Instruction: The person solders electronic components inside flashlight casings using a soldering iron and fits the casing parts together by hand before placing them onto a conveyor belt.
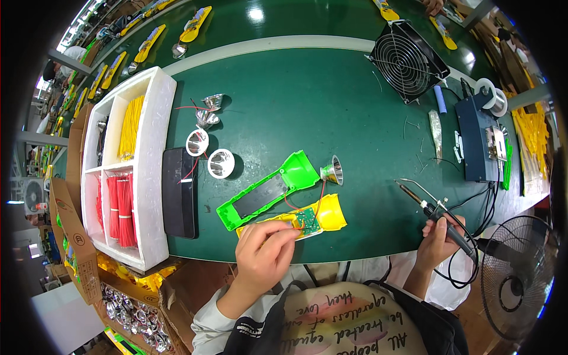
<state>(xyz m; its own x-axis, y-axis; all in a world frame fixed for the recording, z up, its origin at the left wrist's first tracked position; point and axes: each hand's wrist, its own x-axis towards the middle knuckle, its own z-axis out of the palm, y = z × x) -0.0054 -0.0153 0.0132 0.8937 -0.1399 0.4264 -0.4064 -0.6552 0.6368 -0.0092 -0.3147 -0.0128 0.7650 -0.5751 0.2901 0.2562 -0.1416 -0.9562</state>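
My left hand [266, 251] is closed in a pinch at the green circuit board [308, 219], which sits in a yellow plastic housing half [332, 214]. Thin wires show by its fingertips, but what they pinch is too small to tell. My right hand [436, 241] is wrapped round a soldering iron [441, 220], its tip pointing up and left, away from the board. Behind the yellow half lies a green housing half [302, 171]. A silver reflector cup [334, 170] stands at its right end, with a red wire running down to the board.
Several loose reflector cups [221, 163] and a black flat case [180, 192] lie left, beside a white foam tray [157, 112] of wires. At the right are a black fan [408, 59], a blue soldering station [471, 136], a solder spool [492, 97] and a standing fan [515, 284].
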